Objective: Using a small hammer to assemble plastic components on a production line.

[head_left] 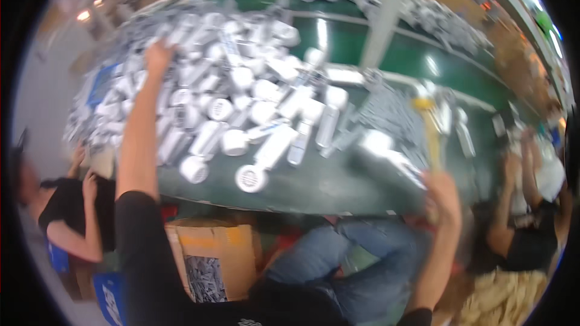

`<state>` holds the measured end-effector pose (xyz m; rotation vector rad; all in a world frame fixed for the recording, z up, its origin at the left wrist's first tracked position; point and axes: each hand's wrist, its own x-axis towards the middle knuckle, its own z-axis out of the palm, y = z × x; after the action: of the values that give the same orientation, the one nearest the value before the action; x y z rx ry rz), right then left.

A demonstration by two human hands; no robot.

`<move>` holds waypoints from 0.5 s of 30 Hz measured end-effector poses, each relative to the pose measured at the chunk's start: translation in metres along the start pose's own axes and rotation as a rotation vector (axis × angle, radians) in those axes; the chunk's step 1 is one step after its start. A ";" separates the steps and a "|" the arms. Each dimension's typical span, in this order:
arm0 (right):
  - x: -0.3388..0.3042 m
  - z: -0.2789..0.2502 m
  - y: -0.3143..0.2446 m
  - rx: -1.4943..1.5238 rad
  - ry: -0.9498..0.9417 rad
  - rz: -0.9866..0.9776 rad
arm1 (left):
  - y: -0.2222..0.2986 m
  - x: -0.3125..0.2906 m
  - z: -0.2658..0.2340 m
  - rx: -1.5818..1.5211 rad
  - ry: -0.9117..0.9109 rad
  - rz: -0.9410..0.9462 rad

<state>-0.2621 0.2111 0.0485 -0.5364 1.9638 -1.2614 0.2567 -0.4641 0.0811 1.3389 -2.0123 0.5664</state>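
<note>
Tan-handled tool [433, 136] stands in the right hand [444, 194], over the green bench [308, 196]!
Fingers wrap its lower shaft, the sensible hold; it looks stiff, fairly light. The left hand [159, 57], finger state too blurred to tell, meets heaped white pieces [241, 78], probably slippery.
</note>
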 end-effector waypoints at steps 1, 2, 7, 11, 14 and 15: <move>-0.003 0.006 -0.004 -0.017 -0.165 0.141 | 0.043 -0.007 -0.012 -0.005 -0.044 -0.003; -0.009 0.028 -0.022 -0.063 -0.276 0.223 | 0.064 -0.014 -0.036 -0.207 -0.047 -0.076; 0.002 0.061 -0.006 -0.058 -0.479 0.206 | 0.132 -0.066 -0.061 -0.501 -0.033 0.263; -0.004 0.047 -0.010 0.079 -0.325 0.164 | 0.275 -0.127 -0.122 -0.778 -0.162 0.521; -0.003 0.040 -0.005 0.227 -0.131 0.021 | 0.368 -0.150 -0.149 -0.888 -0.339 0.764; -0.002 0.040 -0.005 0.257 -0.074 -0.025 | 0.396 -0.156 -0.140 -0.946 -0.387 0.806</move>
<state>-0.2300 0.1863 0.0435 -0.4724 1.7069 -1.4623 -0.0277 -0.1186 0.0666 0.0402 -2.5826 -0.3687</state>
